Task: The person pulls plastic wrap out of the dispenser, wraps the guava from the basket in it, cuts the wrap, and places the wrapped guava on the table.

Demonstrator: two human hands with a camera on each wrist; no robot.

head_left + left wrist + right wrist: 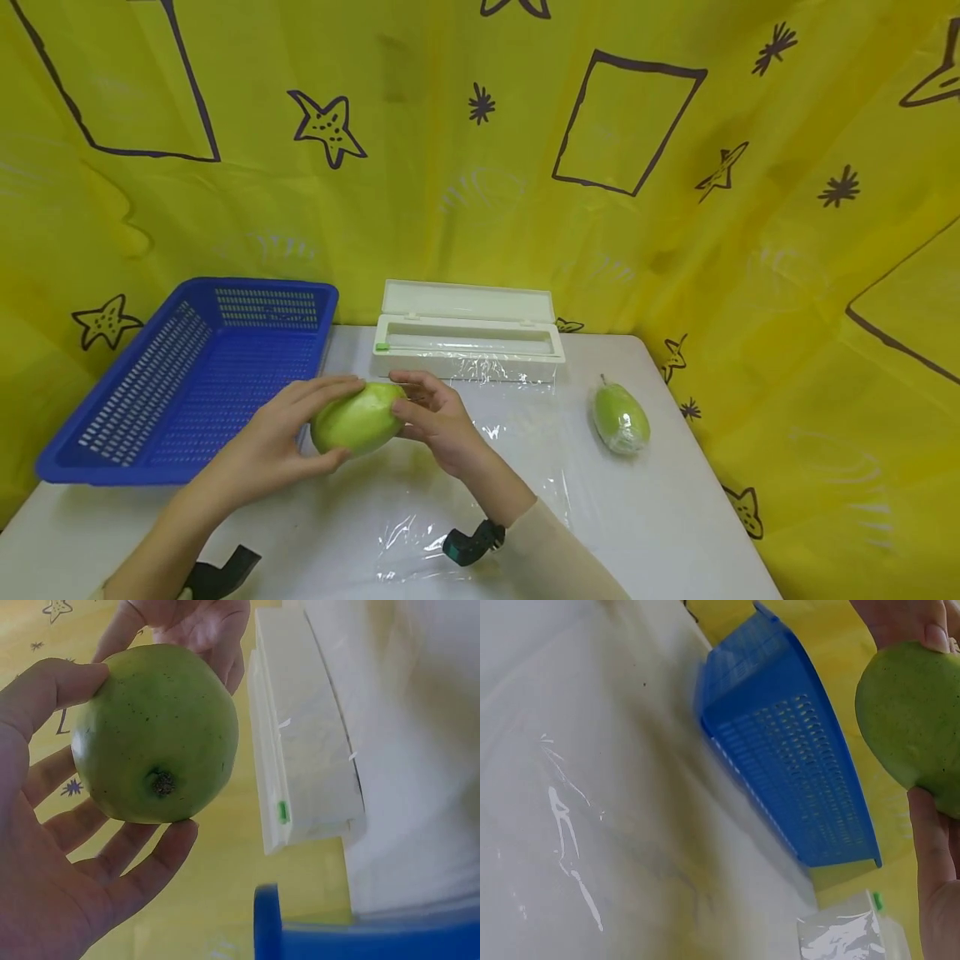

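Observation:
A green pear [358,419] is held up over the table between both hands. My left hand [273,437] grips its left end, with the thumb on one side and the fingers curled round the other. The right hand [442,421] pinches the other end, its thumb against the skin. In the left wrist view the pear's dark, dry blossom end [162,782] faces the camera. Below the hands a sheet of clear cling film [517,450] lies spread on the white table, running out from the white film dispenser [468,367], whose lid stands raised.
At the left sits a blue perforated basket [225,400]. Another green pear [620,419], its lower end covered in film, lies at the right of the table [675,508]. Behind everything hangs a yellow patterned curtain [420,208].

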